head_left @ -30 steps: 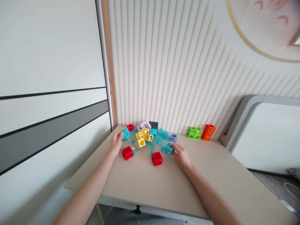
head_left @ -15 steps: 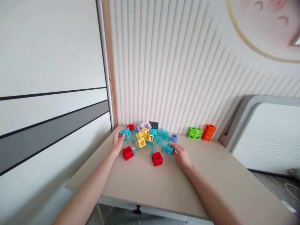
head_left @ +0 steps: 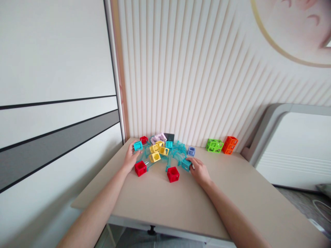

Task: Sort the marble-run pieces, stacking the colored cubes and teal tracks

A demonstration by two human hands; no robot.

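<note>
At the left of the pile, my left hand grips a turquoise cube block between thumb and fingers. On the pile's right side my right hand is closed on a second turquoise block, close to the tabletop. Between the hands lie several yellow cube blocks on clear teal track pieces. A red cube block sits just below my left hand, and another red cube stands in front of the pile, left of my right hand.
Behind the pile are a crumpled lilac thing, a dark flat piece and a third red block. A blue-violet block, a green block pair and an orange one stand along the ribbed wall. The table meets a white cabinet at left.
My left hand has turned the turquoise block so that its open face points towards me, and its fingers have shifted. My right hand looks nearly unchanged. The view has moved slightly.
</note>
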